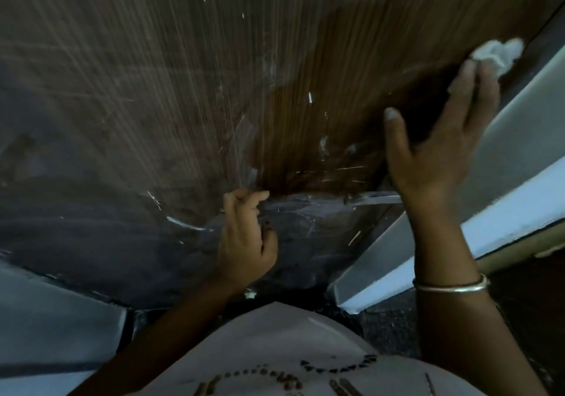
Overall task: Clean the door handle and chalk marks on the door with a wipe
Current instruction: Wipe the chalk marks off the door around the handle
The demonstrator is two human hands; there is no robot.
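Note:
A brown wood-grain door [189, 59] fills the view, streaked with white chalk marks [310, 97] and hazy smears. A darker, wet-looking patch [324, 114] runs through the middle right. My right hand [440, 139] presses against the door near its right edge, with a crumpled white wipe [284, 51] bunched at the fingertips. My left hand [244, 236] hovers lower at the door's dark bottom part, fingers loosely curled and holding nothing. No door handle is visible.
A pale door frame [519, 139] runs diagonally along the right. Another light frame edge [46, 319] lies at the lower left. A thin metal strip [376, 198] sits near the door's lower right. My light shirt [275, 349] fills the bottom.

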